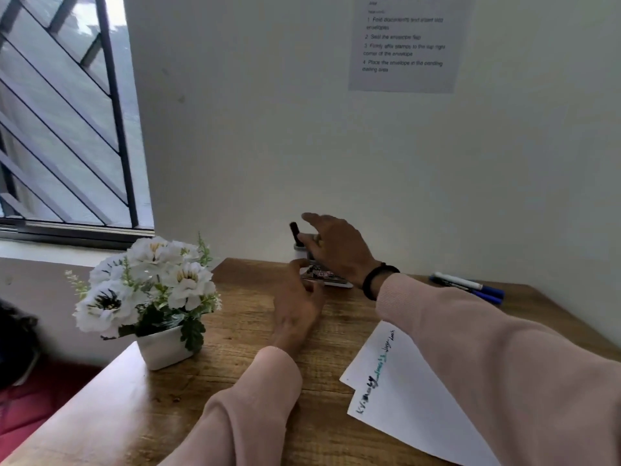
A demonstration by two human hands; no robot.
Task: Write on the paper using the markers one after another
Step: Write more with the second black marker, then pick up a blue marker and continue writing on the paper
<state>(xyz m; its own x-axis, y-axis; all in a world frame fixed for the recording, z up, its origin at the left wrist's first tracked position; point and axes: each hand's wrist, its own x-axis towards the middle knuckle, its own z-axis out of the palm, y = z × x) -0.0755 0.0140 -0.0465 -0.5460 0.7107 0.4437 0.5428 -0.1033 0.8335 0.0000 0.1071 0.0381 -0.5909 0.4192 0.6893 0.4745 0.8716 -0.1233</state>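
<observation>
While your right hand (331, 245) reaches with loose, empty fingers toward the dark marker (295, 233) standing in a cup at centre frame, your left hand (295, 297) rests relaxed on the worktop (235, 331). The marker looks light, stiff and smooth: pinch its barrel. The paper (413, 398) lies lower right.
</observation>
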